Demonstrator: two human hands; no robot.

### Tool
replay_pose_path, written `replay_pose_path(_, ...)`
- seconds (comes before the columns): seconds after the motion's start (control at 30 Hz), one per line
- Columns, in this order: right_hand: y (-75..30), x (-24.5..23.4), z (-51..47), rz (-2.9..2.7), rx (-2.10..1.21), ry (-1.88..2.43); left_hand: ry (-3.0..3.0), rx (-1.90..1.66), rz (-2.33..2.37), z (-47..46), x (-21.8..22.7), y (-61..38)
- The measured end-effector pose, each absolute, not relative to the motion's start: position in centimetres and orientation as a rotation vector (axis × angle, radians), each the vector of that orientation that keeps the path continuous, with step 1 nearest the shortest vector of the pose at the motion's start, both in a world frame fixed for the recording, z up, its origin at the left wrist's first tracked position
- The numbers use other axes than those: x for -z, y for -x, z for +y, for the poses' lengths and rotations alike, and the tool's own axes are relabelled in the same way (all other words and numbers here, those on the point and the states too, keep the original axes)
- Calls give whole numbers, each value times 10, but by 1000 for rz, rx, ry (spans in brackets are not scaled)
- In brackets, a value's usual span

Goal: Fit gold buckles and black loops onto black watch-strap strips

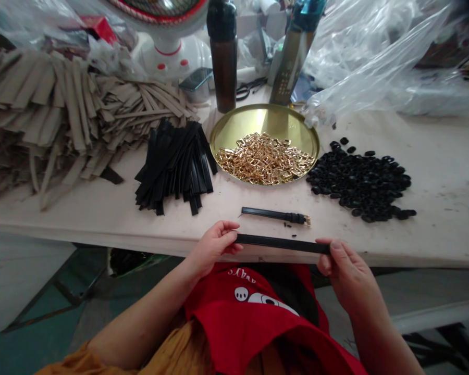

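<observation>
A flat black strap [283, 243] stretches between my two hands above the table's front edge. My left hand [219, 242] pinches its left end, thumb on top. The right end sits between the thumb and fingers of my right hand [344, 260]. Just beyond it lies a shorter black strap [271, 214] with a gold buckle [307, 221] at its right end. Behind that, a round gold tray [242, 119] bears a heap of small gold buckles [263, 159]. A pile of black straps [175, 166] lies to the left, and many small black loops [361, 179] to the right.
Grey-beige strips [42, 104] are heaped at the far left. A dark bottle [223, 57], a second bottle [295, 52], scissors [252, 87] and a white fan base [172, 57] stand or lie at the back. Clear plastic sheeting [383, 57] covers the back right.
</observation>
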State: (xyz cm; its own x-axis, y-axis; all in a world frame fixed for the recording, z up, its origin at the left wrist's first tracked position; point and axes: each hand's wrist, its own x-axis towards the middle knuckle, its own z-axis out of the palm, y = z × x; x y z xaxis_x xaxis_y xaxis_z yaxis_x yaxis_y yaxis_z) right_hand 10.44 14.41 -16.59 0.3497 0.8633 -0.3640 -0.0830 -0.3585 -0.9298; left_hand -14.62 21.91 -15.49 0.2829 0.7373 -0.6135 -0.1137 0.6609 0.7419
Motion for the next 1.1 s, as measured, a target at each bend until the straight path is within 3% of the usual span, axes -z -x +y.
replay_pose_path(0.83, -112, 169, 121, -997, -853, 1971, -550, -739, 959, 202, 151, 149)
replay_pose_path(1.1, -114, 174, 124, -994, -1069, 1895, -561, -778, 940, 202, 144, 142)
